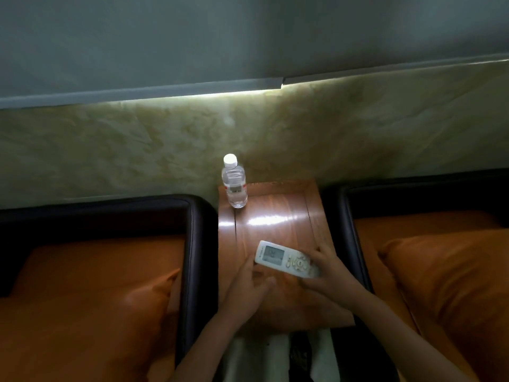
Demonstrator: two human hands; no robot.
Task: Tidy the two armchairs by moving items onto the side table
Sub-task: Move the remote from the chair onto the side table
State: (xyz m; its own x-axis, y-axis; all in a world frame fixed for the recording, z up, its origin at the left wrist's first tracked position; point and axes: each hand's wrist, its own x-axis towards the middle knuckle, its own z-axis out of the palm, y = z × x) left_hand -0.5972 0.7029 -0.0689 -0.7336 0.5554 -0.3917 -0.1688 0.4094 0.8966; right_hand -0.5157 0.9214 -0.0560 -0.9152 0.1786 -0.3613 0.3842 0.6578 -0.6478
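A white remote control point(278, 256) with a small screen lies over the near part of the wooden side table point(278, 216). My right hand point(327, 274) grips its button end, fingers curled around it. My left hand point(249, 288) sits just left of the remote, fingertips touching its screen end and thumb stretched out underneath. At the table's far left corner a clear water bottle point(234, 183) with a white cap stands upright. The left armchair point(197, 244) and the right armchair point(349, 232) flank the table.
An orange cushion point(82, 285) lies on the left chair's seat and another orange cushion point(451, 285) on the right chair's. A marbled wall point(165, 139) rises right behind the table. Both chairs have dark padded arms close to the table's sides.
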